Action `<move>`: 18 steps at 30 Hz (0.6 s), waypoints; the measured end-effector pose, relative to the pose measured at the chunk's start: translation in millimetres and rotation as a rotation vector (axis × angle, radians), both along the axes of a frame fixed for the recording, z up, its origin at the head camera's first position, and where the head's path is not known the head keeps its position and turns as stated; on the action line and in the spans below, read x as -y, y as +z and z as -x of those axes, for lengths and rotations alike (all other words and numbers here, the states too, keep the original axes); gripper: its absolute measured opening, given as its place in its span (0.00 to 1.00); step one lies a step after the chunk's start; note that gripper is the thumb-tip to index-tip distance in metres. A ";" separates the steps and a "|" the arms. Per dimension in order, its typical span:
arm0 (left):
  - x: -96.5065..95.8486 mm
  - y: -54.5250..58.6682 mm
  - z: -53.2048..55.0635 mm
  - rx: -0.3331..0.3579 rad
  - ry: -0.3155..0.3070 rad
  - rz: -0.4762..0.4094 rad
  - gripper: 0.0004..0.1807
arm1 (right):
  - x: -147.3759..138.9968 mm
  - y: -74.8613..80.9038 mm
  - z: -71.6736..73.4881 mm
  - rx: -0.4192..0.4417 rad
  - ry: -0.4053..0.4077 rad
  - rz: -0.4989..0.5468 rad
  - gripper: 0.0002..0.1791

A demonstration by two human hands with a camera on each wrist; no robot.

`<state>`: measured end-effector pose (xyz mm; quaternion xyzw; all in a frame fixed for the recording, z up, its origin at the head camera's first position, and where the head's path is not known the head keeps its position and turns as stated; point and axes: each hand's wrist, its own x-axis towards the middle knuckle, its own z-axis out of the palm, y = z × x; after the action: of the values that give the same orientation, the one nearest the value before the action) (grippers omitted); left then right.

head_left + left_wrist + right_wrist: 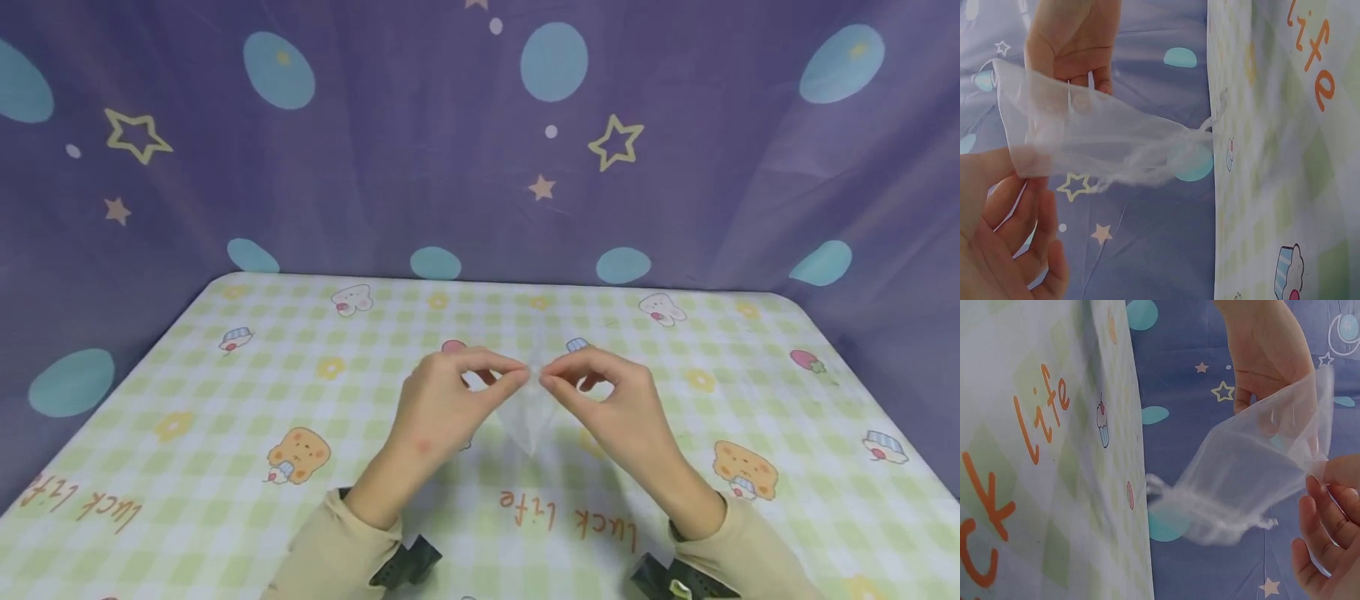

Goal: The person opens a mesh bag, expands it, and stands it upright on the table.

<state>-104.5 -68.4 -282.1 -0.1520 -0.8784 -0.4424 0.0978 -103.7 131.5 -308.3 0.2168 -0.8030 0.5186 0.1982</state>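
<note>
A small sheer white drawstring bag (pixel 529 421) hangs between the two hands, narrowing to a point above the table in the head view. My left hand (pixel 444 404) pinches its upper edge between thumb and index finger. From the other side, my right hand (pixel 621 410) pinches the same edge, its fingertips close to the left ones. In the left wrist view the bag (pixel 1104 131) spreads in front of the far hand, whose fingers show through the fabric. Toward the table, its ruffled end carries a thin pale cord (pixel 1159 486).
Below the hands lies a table with a green and white checked cloth (pixel 225 492) printed with bears, flowers and lettering. A purple curtain (pixel 420 158) with stars and blue spots stands behind it. Dark straps (pixel 408 562) sit at both wrists.
</note>
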 end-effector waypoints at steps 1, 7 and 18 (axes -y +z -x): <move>-0.3 0.1 -0.2 -0.009 0.012 0.002 0.03 | -0.1 -0.4 0.0 0.004 0.000 -0.006 0.05; -1.4 0.3 -0.6 -0.023 0.066 -0.035 0.03 | 1.1 0.3 -0.3 0.133 0.002 -0.054 0.04; -4.5 -4.3 -1.5 -0.098 -0.002 0.018 0.13 | -2.1 3.6 -0.1 0.114 -0.058 -0.068 0.03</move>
<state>-102.9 -63.9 -286.4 -0.1754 -0.8764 -0.4265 0.1388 -103.6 133.6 -304.7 0.1701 -0.8360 0.4966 0.1599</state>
